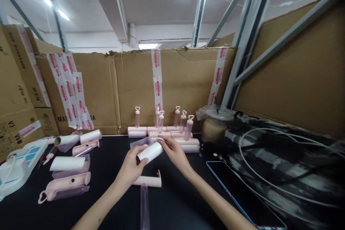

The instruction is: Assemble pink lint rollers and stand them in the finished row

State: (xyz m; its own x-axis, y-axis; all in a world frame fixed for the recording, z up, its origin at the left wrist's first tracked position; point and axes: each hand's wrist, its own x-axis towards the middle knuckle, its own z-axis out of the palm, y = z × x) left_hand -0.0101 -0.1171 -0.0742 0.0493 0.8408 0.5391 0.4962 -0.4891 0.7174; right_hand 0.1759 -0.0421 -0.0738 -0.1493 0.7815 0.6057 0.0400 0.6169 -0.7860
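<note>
Above the middle of the black table I hold a white roll (150,153), which looks like a lint roller refill, tilted with its right end higher. My left hand (131,161) is closed round its lower left end. My right hand (172,151) pinches the upper right end, its fingertips partly hidden. Just below the hands lies a pale pink roller frame (149,181) with an upright end arm. A clear purple-tinted plastic piece (145,205) stretches from it toward me. Behind the hands sits a purple translucent cover (135,143), partly covered by them.
Several pink roller units with heart-topped handles (189,125) stand along the cardboard wall (178,79). At left are loose rollers, another white roll (67,163) and a power strip (29,165). A phone (239,190), a drink cup (215,125) and white cables (242,151) occupy the right.
</note>
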